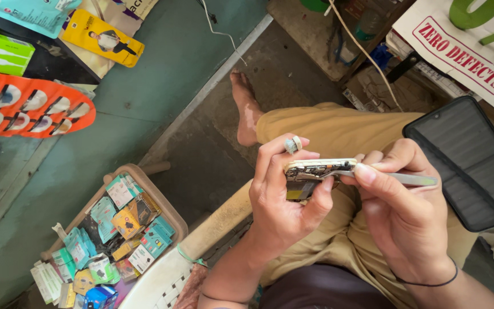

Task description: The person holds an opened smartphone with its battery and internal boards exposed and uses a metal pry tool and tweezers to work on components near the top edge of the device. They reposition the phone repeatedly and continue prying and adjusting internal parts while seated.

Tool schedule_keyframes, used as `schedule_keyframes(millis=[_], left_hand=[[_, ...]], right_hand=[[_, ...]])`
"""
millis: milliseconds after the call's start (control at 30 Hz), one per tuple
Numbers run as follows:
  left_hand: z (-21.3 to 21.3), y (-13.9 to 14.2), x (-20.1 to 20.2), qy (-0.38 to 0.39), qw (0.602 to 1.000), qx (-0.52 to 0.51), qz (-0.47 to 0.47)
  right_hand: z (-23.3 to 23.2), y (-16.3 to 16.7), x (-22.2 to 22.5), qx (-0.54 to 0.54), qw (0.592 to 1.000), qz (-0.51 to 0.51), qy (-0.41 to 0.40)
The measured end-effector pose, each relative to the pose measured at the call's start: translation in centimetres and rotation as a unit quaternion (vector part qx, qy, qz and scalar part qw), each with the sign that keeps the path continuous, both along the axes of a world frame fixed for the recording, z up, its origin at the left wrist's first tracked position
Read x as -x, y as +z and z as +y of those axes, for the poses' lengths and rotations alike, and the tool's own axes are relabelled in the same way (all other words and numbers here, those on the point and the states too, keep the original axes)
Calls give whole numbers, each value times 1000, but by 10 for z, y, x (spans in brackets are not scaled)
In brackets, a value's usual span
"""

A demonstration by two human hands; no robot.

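Items as I read them from the head view, left to right.

1. Basket, low at the left on the floor: full of small boxed goods in teal, yellow and white. Well apart from both hands.

2. Left hand: fingers closed around an opened phone body, thumb on its near face, forefinger curled over the top edge; a pale ring sits on that finger. I hold the phone body above my lap, its long axis running left to right, exposed innards facing up and toward me.

3. Tweezers: a slim metal pair, lying along the same left-to-right line as the phone body, tips meeting its right end. What the tips touch I cannot make out; probably a small part inside.

4. Right hand: thumb and forefinger pinched together on the tweezers, just beside the phone body's right end. It is the hand nearer that end.

5. Dark phone: screen up, at the right edge of the view, near my right hand but apart from it.
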State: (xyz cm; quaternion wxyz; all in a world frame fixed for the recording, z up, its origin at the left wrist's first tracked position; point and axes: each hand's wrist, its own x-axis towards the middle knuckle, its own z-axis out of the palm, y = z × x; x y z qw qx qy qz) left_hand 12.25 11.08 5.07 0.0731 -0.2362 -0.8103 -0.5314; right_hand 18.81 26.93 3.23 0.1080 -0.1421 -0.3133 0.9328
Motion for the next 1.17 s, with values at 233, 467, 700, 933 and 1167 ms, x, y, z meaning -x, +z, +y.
schedule_keyframes(millis=[233,467,700,933,1167], left_hand=[[2,-3,3,20,1000,6,8],[3,-6,2,27,999,13,10],[4,-13,1,36,999,25,17],[4,-16,2,22,999,9,-39],[3,-16,3,13,998,9,-56]], right_hand=[[5,0,5,4,999,-34,20],[10,-3,8,25,997,-60,35],[13,-9,7,45,996,-61,46],[16,-14,9,64,994,-59,62],[12,-16,10,34,996,-68,40]])
